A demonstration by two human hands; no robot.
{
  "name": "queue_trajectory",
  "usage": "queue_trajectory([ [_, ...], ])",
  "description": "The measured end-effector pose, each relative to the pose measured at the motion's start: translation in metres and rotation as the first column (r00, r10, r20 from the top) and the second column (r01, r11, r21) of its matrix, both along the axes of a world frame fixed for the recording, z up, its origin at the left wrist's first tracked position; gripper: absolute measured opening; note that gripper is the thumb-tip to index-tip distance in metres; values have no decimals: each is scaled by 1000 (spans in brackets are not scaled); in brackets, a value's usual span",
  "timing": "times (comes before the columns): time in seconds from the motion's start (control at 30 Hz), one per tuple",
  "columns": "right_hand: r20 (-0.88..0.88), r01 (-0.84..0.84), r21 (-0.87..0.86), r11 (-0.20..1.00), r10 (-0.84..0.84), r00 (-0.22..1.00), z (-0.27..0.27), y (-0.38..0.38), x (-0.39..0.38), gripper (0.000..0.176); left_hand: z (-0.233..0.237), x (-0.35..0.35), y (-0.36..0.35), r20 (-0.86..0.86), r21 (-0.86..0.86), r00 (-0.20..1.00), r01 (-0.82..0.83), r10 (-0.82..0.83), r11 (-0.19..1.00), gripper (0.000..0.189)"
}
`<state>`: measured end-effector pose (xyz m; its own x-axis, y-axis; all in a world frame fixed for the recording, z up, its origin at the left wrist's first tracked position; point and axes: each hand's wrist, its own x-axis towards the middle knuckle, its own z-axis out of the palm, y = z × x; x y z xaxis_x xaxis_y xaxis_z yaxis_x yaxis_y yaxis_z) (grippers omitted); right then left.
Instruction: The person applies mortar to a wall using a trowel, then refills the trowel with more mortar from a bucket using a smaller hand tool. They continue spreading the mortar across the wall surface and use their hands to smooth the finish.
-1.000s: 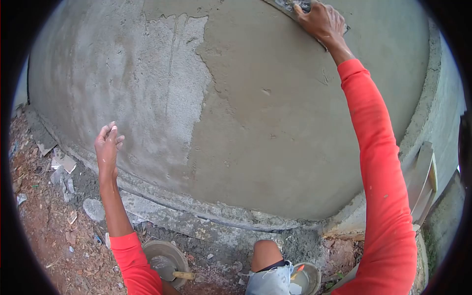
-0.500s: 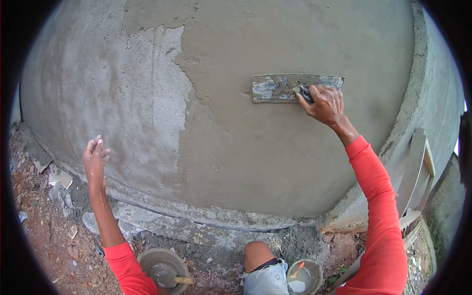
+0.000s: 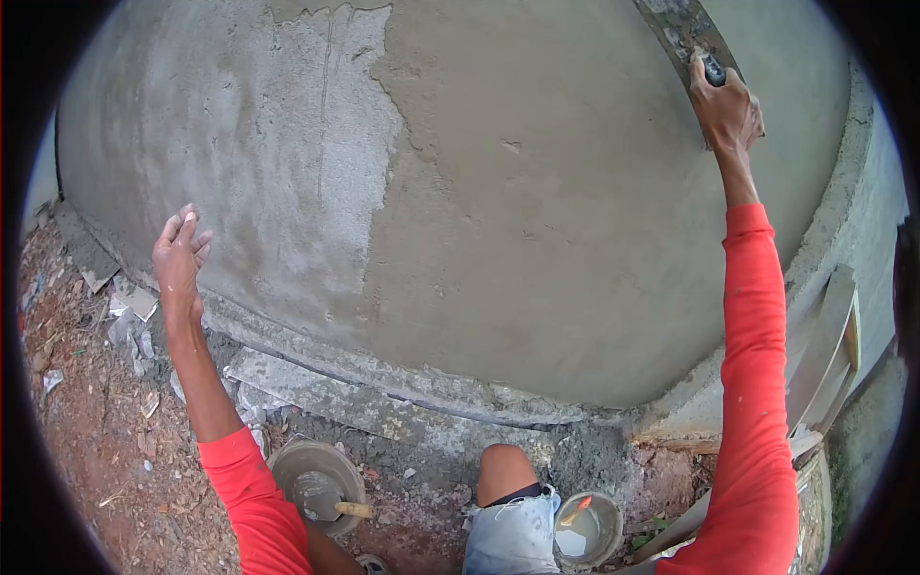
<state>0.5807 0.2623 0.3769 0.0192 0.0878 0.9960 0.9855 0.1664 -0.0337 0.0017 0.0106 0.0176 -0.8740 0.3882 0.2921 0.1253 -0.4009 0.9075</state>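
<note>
My right hand is wrapped round the handle of a plastering trowel, whose long flat blade is smeared with grey mortar. The trowel lies against the upper right of the wall, tilted steeply, and its top end runs out of view. Wet, smooth plaster covers the middle and right of this wall; a paler, rougher patch shows at the left. In front of that patch, my left hand is raised with nothing in it, its fingers loosely bent and apart.
Below stand a bucket with a wooden-handled tool and a smaller bucket with an orange-handled tool. My knee is between them. Boards lean at the right. Rubble lies along the wall's foot.
My right hand has carried the trowel up and to the right, turning it from level to steeply tilted. The view has shifted slightly; my left hand stays raised and empty.
</note>
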Motion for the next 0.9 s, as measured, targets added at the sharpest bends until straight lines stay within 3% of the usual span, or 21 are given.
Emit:
queue_trajectory([
  [0.1,334,-46,11,999,39,942,-94,-15,-37,56,-2,0,1,19,31,1000,10,-10,999,43],
  [0.17,577,-207,57,977,136,805,-144,-14,-60,52,-3,3,1,20,23,999,26,-26,999,41],
  [0.3,741,-284,-143,948,293,605,-196,-9,-108,42,0,10,-7,6,-13,997,72,-72,997,46],
  [0.4,810,-279,-151,948,280,515,-202,1,-143,43,-1,6,-8,5,0,998,65,-65,998,44],
  [0.57,704,-263,-160,952,296,645,-135,-1,-216,47,-3,0,-4,16,30,999,45,-45,999,33],
  [0.7,606,-261,-30,965,225,763,-51,-12,-262,42,-7,-11,0,22,14,998,52,-52,999,40],
  [0.77,580,-286,22,958,221,784,-6,1,-278,55,-10,-17,2,23,17,999,47,-47,999,40],
  [0.83,378,-258,-242,935,336,862,39,-23,-290,50,-10,-22,4,20,8,999,43,-43,999,42],
  [0.9,333,-253,-101,962,273,903,74,-21,-286,48,-8,-20,5,18,0,999,34,-34,999,42],
])
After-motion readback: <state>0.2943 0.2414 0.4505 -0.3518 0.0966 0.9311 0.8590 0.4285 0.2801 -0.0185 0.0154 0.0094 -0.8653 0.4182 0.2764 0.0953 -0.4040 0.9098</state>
